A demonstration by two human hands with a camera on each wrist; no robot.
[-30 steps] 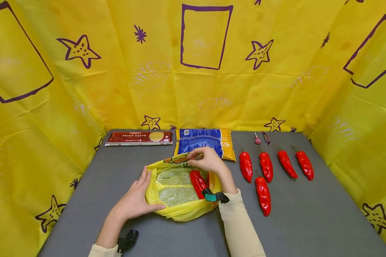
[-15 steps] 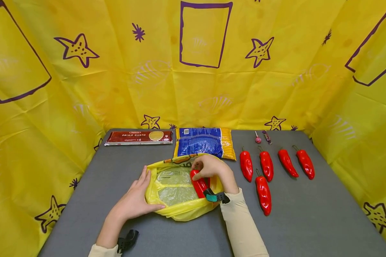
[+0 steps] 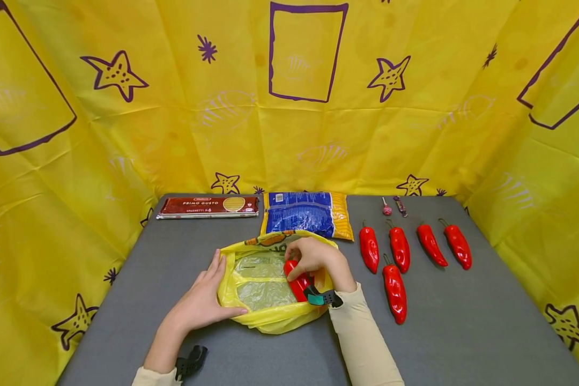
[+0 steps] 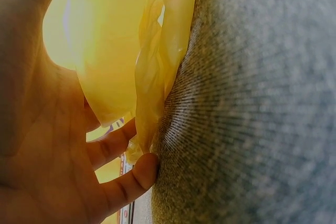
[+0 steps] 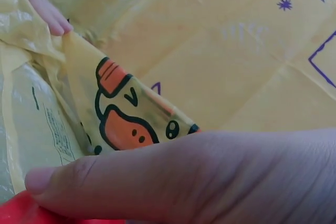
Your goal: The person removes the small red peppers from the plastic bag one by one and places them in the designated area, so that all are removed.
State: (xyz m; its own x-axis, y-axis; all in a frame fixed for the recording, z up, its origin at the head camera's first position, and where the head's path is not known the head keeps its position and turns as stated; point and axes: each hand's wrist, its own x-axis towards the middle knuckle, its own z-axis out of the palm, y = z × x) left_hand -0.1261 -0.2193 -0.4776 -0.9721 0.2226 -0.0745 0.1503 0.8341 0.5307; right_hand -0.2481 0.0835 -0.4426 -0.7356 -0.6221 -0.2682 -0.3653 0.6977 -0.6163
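Note:
A yellow plastic bag [image 3: 265,320] lies on the grey table with its mouth spread upward. My left hand [image 3: 204,300] rests along its left side, fingers stretched out and thumb at the near rim. In the left wrist view, two fingers [image 4: 126,187] touch the bag's outer wall [image 4: 110,51]. Inside the bag, on its right side, my right hand [image 3: 313,256] grips a glossy red chili pepper [image 3: 296,284] between thumb and fingers. The pepper's lower right part is hidden by the wrist strap. In the right wrist view, the thumb [image 5: 105,184] presses on the pepper [image 5: 26,211].
Several red chili peppers [image 3: 399,249] lie on the right, one [image 3: 394,294] nearer the bag. Behind them are a lollipop [image 3: 386,208] and a wrapped candy [image 3: 400,206]. A blue-and-yellow packet [image 3: 301,214] and a spaghetti pack [image 3: 207,207] lie at the back, before yellow cloth walls [image 3: 173,134].
My right hand has come from the bag's far rim down onto the red chili pepper inside and gripped it. The pepper has slid slightly toward the near side. My left hand stays put.

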